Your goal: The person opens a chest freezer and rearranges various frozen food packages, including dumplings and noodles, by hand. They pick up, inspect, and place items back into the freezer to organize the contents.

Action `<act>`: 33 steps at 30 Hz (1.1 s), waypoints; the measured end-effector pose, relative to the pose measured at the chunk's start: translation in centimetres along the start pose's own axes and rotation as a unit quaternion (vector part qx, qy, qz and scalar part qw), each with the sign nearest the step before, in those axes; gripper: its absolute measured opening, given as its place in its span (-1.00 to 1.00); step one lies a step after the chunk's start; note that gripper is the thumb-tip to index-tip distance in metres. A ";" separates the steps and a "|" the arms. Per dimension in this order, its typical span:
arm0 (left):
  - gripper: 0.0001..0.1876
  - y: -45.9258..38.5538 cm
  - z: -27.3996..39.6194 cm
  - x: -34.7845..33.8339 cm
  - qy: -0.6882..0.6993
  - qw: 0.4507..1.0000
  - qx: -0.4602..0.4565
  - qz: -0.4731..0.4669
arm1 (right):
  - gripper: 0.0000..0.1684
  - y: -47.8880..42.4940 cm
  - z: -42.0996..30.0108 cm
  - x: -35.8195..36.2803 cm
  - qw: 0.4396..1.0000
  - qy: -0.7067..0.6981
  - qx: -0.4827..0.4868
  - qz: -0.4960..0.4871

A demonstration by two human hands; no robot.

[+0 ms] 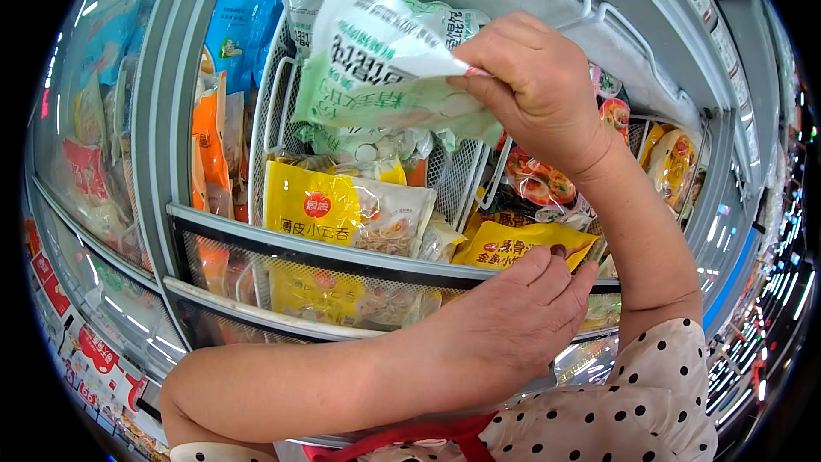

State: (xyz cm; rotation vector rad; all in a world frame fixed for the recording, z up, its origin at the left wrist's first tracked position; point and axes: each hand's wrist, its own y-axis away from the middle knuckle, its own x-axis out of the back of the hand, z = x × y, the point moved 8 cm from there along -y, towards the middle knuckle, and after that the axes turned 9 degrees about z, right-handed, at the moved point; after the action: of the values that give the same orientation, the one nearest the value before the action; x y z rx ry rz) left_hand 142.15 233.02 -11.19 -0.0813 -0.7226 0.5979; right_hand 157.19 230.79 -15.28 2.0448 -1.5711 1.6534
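My right hand [526,83] pinches the corner of a white and green plastic food bag [385,58] between thumb and fingers. The bag hangs tilted above a white wire basket [458,173] inside a freezer, its printing upside down to me. Beneath it lie more green and white bags [359,144], partly covered. Lower down, my left hand [545,308] lies over the freezer's front rail, fingertips against or just before a yellow food bag [513,245]. Its palm side is hidden, so whether it grips anything does not show.
A yellow and clear dumpling bag [349,208] leans at the basket's front. Blue bags [244,32] and orange bags [210,141] stand left of the wire divider. Dark packs with food pictures [539,176] lie to the right. A grey door frame [170,77] borders the left side.
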 end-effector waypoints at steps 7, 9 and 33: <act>-0.36 -0.2 -0.1 -0.4 -0.005 1.000 0.000 -0.016 | -0.96 3.3 2.0 -5.2 0.997 0.007 -0.015 -0.077; -0.37 -0.2 -0.1 -0.4 -0.003 1.000 0.000 -0.027 | -0.93 5.5 3.8 -7.1 0.985 0.030 -0.071 -0.151; -0.37 0.4 0.2 0.0 -0.030 0.999 -0.003 0.028 | -0.37 0.7 0.9 -6.2 0.996 -0.006 -0.055 -0.076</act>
State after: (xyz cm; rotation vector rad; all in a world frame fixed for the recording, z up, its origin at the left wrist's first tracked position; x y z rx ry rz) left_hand 141.83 233.35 -11.13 -0.0897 -0.7821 0.6539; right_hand 157.95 233.89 -20.75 2.0653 -1.4352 1.4708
